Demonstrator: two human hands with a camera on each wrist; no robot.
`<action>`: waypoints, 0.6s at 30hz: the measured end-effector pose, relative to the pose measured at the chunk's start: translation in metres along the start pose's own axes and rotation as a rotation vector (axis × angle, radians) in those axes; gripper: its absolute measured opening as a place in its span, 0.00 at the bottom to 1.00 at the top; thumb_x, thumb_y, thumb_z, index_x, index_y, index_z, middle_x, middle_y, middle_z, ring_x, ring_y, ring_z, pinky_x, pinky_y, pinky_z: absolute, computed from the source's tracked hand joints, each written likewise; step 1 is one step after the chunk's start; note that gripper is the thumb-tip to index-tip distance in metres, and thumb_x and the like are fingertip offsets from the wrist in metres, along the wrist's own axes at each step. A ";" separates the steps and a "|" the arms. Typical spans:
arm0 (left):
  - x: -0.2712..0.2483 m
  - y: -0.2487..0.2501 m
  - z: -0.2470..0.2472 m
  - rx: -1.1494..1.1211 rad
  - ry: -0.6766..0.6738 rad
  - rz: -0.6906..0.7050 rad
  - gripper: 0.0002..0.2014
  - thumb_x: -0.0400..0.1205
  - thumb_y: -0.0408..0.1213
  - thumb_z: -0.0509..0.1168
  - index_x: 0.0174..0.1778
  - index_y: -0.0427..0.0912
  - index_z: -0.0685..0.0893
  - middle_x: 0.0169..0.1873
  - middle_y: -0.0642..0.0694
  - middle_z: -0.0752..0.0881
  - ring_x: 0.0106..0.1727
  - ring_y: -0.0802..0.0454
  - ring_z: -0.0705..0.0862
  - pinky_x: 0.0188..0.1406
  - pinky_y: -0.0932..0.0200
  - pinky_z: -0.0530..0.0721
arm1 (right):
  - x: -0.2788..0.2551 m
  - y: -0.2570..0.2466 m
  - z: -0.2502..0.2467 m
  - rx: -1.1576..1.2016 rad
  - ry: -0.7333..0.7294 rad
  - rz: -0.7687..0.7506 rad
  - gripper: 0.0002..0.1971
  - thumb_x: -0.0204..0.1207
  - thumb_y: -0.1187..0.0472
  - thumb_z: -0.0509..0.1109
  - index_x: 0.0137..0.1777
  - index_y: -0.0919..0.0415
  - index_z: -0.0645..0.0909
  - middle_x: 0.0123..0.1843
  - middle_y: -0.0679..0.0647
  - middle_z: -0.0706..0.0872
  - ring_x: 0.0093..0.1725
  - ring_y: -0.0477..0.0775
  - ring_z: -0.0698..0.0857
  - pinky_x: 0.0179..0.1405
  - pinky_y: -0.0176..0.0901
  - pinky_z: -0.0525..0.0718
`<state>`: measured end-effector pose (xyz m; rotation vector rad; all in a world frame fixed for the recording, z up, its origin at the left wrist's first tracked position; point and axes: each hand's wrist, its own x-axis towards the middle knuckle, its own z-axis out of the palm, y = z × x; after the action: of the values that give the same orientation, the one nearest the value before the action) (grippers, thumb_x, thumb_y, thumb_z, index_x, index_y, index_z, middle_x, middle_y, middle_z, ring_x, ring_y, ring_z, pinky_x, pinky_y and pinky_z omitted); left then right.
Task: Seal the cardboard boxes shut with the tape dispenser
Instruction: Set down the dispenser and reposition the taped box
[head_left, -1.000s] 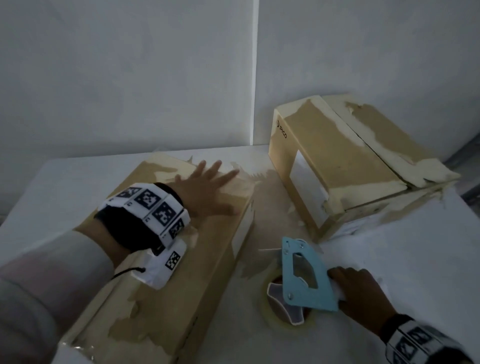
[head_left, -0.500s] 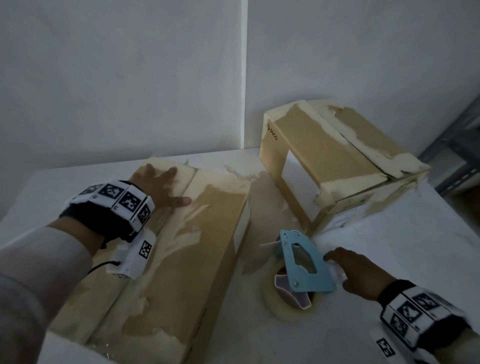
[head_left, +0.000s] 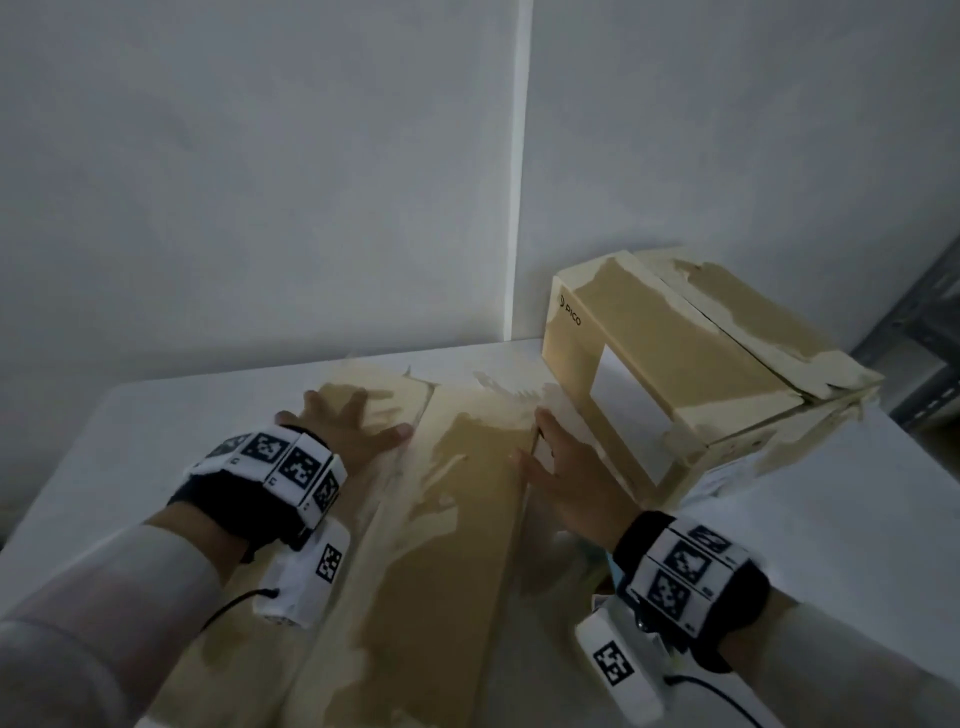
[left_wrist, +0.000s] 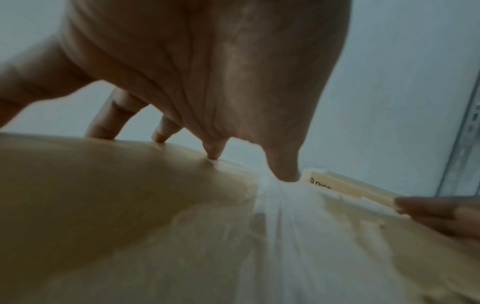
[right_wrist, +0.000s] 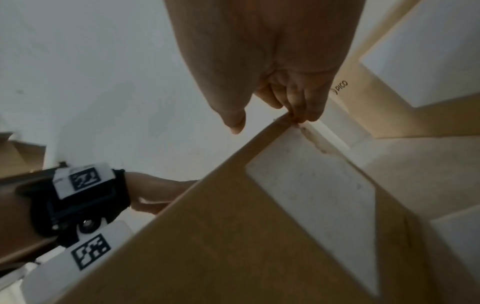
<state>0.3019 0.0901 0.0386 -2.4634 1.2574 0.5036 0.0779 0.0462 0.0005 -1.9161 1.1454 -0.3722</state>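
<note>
White table (head_left: 857, 519), lower half of the head view, carrying two worn cardboard boxes. Near box (head_left: 457, 545), lower centre: long, lying flat, both top flaps down, with the seam between them running from the upper centre of the box toward the bottom edge of the frame. No fresh strip of tape can be made out along that seam, so sealing of this box is judged not yet done. Far box (head_left: 675, 364), right of centre, against the wall (head_left: 260, 182): printed "PICO", white label on its side, flaps lowered, with a dark gap along the top seam; it appears unsealed as well. Both boxes are closed, so any contents are hidden.

Left hand (head_left: 348, 426), left of centre: fingers spread flat, pressing the left flap of the near box. Right hand (head_left: 566, 467), centre: at the right-hand top edge of the same box, fingertips curled over that edge, thumb lying free along the top, as the right wrist view shows.

Tape dispenser: not identifiable in any view; only a sliver of pale blue shows beside the right wrist, too little to name. Judged remaining: fetch the dispenser and tape both seams.
</note>
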 end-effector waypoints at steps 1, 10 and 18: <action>-0.002 -0.002 0.002 -0.004 -0.031 0.034 0.47 0.65 0.77 0.43 0.80 0.59 0.49 0.79 0.37 0.53 0.77 0.32 0.59 0.75 0.40 0.59 | 0.004 0.000 0.003 -0.001 0.006 0.026 0.32 0.82 0.53 0.58 0.81 0.59 0.48 0.78 0.62 0.67 0.76 0.59 0.69 0.73 0.46 0.66; 0.001 -0.022 -0.010 -0.062 -0.151 0.112 0.35 0.76 0.54 0.62 0.77 0.51 0.56 0.66 0.36 0.71 0.61 0.38 0.78 0.63 0.46 0.79 | 0.029 -0.004 -0.017 -0.083 -0.073 0.102 0.24 0.85 0.54 0.50 0.78 0.64 0.56 0.66 0.70 0.78 0.64 0.65 0.77 0.64 0.52 0.73; 0.021 -0.019 -0.018 0.046 -0.015 0.484 0.33 0.84 0.51 0.54 0.81 0.41 0.49 0.82 0.45 0.54 0.82 0.51 0.55 0.79 0.52 0.58 | 0.049 -0.007 -0.036 -0.363 -0.091 -0.074 0.27 0.83 0.57 0.58 0.79 0.59 0.56 0.82 0.54 0.60 0.80 0.55 0.62 0.77 0.45 0.59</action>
<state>0.3323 0.0778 0.0478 -2.1029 1.8439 0.5992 0.0859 -0.0116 0.0198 -2.2701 1.1420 -0.1185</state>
